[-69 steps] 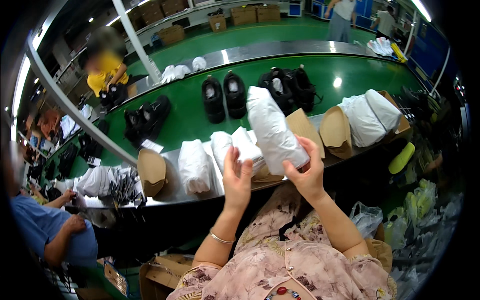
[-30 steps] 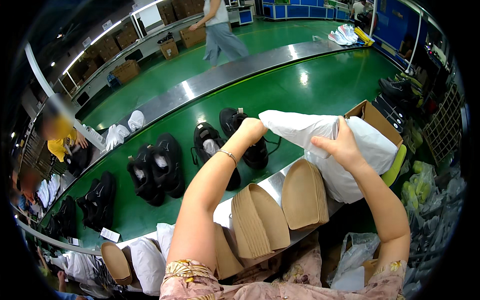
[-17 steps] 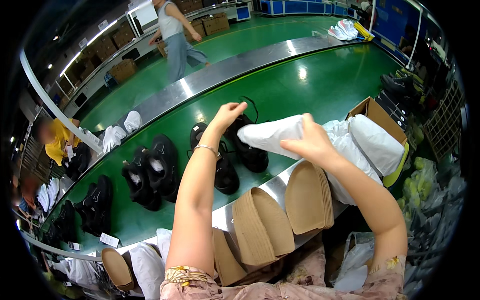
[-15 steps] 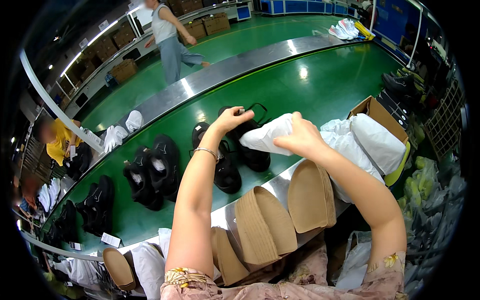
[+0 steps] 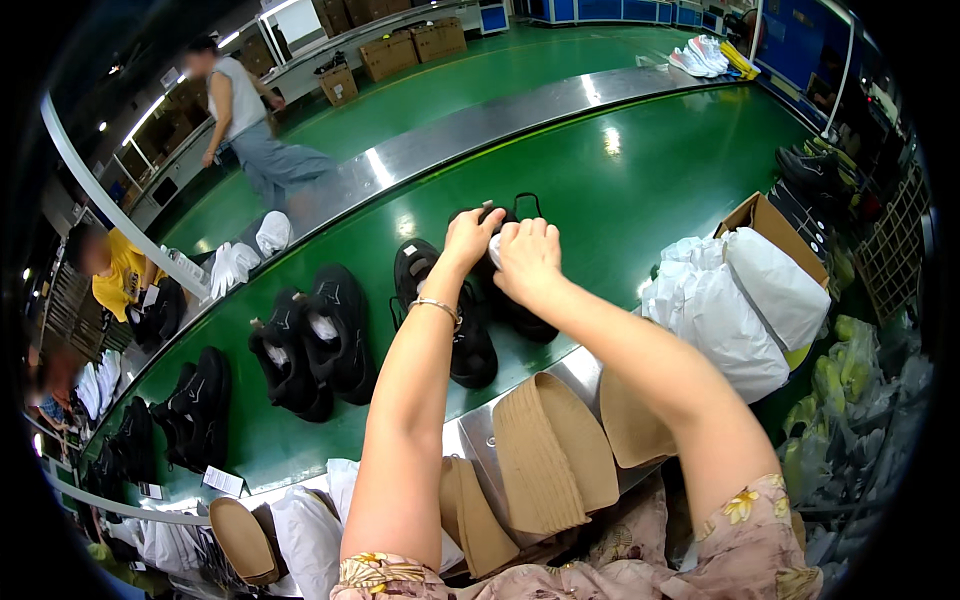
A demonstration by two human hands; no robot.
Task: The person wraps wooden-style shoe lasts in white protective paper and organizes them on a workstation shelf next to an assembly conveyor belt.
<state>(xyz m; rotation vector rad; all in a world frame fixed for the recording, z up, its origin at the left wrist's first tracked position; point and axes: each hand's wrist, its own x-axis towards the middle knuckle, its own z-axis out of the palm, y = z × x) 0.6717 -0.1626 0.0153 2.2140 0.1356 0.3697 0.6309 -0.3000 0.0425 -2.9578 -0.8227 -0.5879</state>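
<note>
At the middle of the green belt, my left hand (image 5: pixel 472 238) grips the upper end of a black shoe (image 5: pixel 528 318), fingers closed near its collar. Close beside it, my right hand (image 5: pixel 528 258) is closed on a white paper wad (image 5: pixel 494 250) and pushes it into the shoe's opening. Only a small bit of the wad shows; the rest is hidden by the hand and the shoe. A black lace loop stands up beyond my fingers. Just left lies the matching black shoe (image 5: pixel 474 352), partly behind my left forearm.
Several black shoes (image 5: pixel 340 330) line the green belt (image 5: pixel 620 190) to the left. Stacked brown cardboard forms (image 5: pixel 550 450) stand along the near metal ledge. White paper bundles (image 5: pixel 705 310) and an open carton (image 5: pixel 760 225) are at right. Beyond the belt, a person walks; another in yellow sits far left.
My right hand has moved left with the white paper wad, which has gone from outside the shoe into its opening. The walking person has moved left.
</note>
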